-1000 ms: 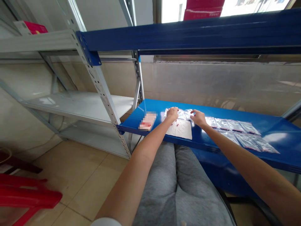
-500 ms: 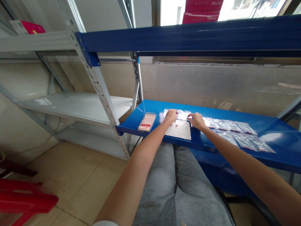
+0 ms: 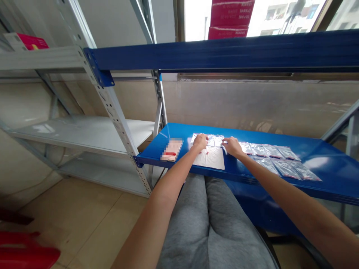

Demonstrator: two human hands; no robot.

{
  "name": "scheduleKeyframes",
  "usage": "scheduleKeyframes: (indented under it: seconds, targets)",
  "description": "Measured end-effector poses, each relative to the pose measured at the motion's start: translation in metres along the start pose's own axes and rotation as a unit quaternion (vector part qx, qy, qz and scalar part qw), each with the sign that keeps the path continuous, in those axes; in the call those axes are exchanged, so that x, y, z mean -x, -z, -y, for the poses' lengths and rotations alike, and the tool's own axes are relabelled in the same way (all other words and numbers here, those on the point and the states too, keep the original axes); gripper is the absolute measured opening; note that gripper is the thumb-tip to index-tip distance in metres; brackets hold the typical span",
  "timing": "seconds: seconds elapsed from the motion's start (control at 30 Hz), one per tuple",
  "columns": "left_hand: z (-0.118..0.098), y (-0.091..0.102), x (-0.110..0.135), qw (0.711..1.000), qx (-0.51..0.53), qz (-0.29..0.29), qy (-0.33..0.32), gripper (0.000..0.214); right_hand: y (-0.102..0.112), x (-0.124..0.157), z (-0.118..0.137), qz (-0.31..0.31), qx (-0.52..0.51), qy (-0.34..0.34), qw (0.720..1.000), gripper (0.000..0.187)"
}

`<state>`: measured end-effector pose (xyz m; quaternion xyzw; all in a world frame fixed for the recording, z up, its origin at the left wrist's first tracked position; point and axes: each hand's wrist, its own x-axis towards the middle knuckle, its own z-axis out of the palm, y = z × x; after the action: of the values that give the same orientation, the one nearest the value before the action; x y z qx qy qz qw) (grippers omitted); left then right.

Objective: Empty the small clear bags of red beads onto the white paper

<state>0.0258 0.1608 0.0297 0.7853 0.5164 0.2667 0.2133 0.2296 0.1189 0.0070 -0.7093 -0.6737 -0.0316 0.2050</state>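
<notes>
Both hands [image 3: 201, 142] are at clear packets [image 3: 218, 140] (white sheet [image 3: 211, 160] alongside).

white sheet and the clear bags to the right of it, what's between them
In the head view, the right hand and forearm cross there, over blue shelf; the forearm hides part of the stretch.

on the shelf [image 3: 179, 130], a flat object [image 3: 172, 150] lies left of a sheet [image 3: 210, 160]; plastic bags [image 3: 218, 140] lie just behind the sheet, and two rows of packets [image 3: 288, 169] lie to its right, one behind the other. a wall [image 3: 238, 104] stands behind the shelf.
</notes>
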Motion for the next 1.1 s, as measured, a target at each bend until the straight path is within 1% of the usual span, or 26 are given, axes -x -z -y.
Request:
scheduleKeyframes:
  seconds: [0.1,0.17,0.23,0.33,0.4,0.47,0.53,0.63,0.77,0.9,1.0,1.1]
  targets:
    - [-0.004,0.002,-0.002,1.000,-0.001,-0.011,-0.030,0.023,0.012,0.006,-0.009,-0.020,-0.013,-0.003,1.000,0.031]
    - [-0.015,0.000,-0.002,0.998,0.003,-0.016,-0.055,0.024,0.021,0.015,-0.021,-0.033,-0.014,-0.018,0.999,0.030]
    - [-0.032,-0.009,0.001,0.996,0.011,-0.008,-0.084,0.026,0.028,0.029,-0.034,-0.043,-0.003,-0.041,0.998,0.032]
    - [-0.064,-0.032,0.012,0.991,0.025,0.029,-0.127,0.026,0.032,0.051,-0.046,-0.044,0.016,-0.074,0.996,0.036]
    - [-0.085,-0.052,0.021,0.988,0.029,0.056,-0.144,0.025,0.031,0.064,-0.046,-0.032,0.022,-0.089,0.995,0.037]
    - [-0.099,-0.069,0.029,0.986,0.030,0.072,-0.145,0.027,0.029,0.073,-0.041,-0.023,0.014,-0.099,0.995,0.037]
    - [-0.106,-0.081,0.033,0.988,0.028,0.078,-0.129,0.028,0.027,0.081,-0.034,-0.024,-0.005,-0.099,0.995,0.038]
    - [-0.108,-0.090,0.033,0.993,0.026,0.069,-0.094,0.032,0.025,0.091,-0.025,-0.042,-0.038,-0.096,0.994,0.037]
    - [-0.108,-0.089,0.028,0.996,0.031,0.057,-0.066,0.032,0.023,0.104,-0.012,-0.073,-0.059,-0.118,0.989,0.035]
    - [-0.110,-0.077,0.031,0.996,0.059,0.035,-0.061,0.026,0.029,0.114,-0.002,-0.103,-0.101,-0.145,0.979,0.029]
    - [-0.108,-0.059,0.047,0.994,0.089,0.025,-0.065,0.021,0.039,0.120,0.006,-0.141,-0.154,-0.176,0.962,0.024]
    - [-0.104,-0.038,0.078,0.988,0.130,0.010,-0.079,0.020,0.052,0.129,0.020,-0.191,-0.256,-0.219,0.922,0.032]
